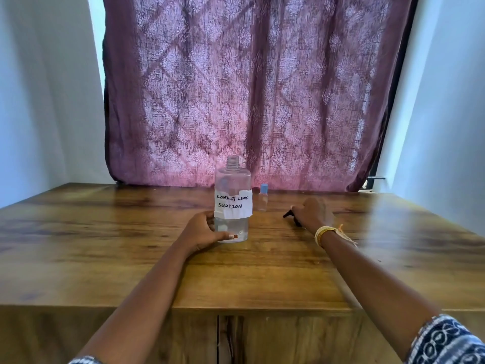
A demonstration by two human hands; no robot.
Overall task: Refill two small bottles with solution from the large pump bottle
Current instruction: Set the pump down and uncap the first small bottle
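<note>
The large bottle (232,203) stands upright on the wooden counter (131,245), roughly central, its threaded neck bare and open at the top with no pump fitted. It is clear plastic with a taped paper label (233,203) reading "CONTACT LENS SOLUTION"; the liquid level is hard to read through the clear wall, so its weight is uncertain, though I judge it moderate at most. The wall looks smooth and likely a little slippery and squeezable, so a firm hold low on the body or over the taped label, which should give more friction, seems safest, and it must stay upright since the mouth is uncovered.

The left hand (207,231) has its grip curled round the base of that bottle, thumb across the front. Just behind and to the right of the bottle stands 1 small bottle (263,198), clear with a blue cap, light and easy to topple, best pinched at its body. A 2nd small bottle is not visible.

Further right of the large bottle, the right hand (312,212) has its grip closed on a black object (290,214), probably the pump head, lying at the counter surface
</note>
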